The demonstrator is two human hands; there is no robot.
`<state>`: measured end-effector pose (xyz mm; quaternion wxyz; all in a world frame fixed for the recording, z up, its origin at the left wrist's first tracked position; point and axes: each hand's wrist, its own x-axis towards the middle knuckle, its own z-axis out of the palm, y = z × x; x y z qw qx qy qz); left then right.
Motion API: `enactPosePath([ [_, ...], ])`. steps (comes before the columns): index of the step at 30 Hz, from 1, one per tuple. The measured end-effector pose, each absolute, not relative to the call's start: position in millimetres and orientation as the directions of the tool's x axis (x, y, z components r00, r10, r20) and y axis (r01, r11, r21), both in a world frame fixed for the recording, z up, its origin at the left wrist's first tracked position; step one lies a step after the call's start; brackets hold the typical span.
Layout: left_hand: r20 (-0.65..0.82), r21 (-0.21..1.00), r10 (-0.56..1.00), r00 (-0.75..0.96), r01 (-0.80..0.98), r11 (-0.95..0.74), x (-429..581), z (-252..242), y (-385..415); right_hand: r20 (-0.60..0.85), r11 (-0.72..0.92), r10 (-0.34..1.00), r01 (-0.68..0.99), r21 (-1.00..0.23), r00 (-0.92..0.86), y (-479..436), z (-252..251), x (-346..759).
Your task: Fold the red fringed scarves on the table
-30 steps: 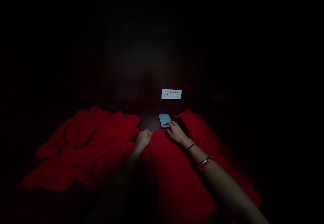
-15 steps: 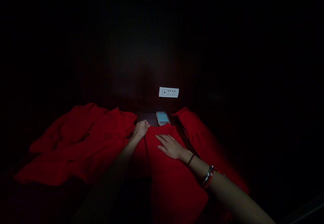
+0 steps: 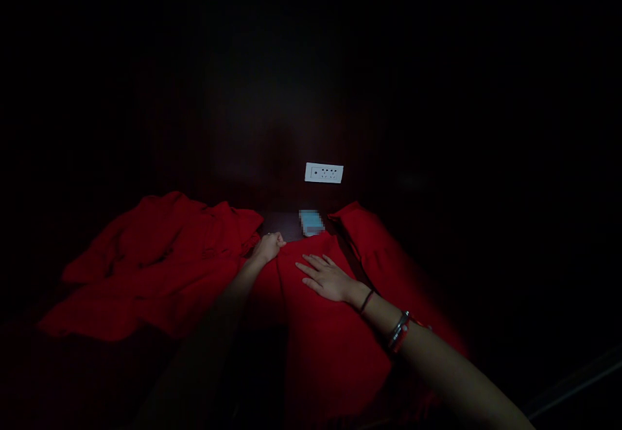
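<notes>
A red garment [image 3: 321, 333] lies spread on a dark surface in front of me, in very dim light. My left hand [image 3: 269, 247] is closed and pinches the far edge of this garment. My right hand [image 3: 326, 276] lies flat on the cloth, fingers stretched out and pointing left; bracelets sit on that wrist. A lit phone [image 3: 311, 221] rests just beyond the garment's far edge, a little past both hands.
A crumpled heap of red cloth [image 3: 150, 268] covers the left side. Another red piece [image 3: 369, 236] lies to the right of the phone. A white socket plate [image 3: 323, 173] is on the dark back wall. Everything else is in darkness.
My right hand left the phone, came back toward me and settled flat on the red garment. My left hand kept its pinch on the cloth's far edge.
</notes>
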<state>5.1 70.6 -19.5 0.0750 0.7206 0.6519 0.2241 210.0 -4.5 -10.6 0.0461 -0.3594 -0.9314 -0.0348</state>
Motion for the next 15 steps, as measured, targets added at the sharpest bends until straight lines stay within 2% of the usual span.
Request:
enactPosePath([
  [12, 0.289, 0.424, 0.949, 0.13, 0.871, -0.248, 12, -19, 74, 0.106, 0.75, 0.657, 0.661, 0.009, -0.747, -8, -5, 211],
  [15, 0.252, 0.446, 0.946, 0.204, 0.843, -0.3, 4, -18, 68, 0.18, 0.753, 0.652, 0.658, -0.034, -0.737, -13, 10, 203],
])
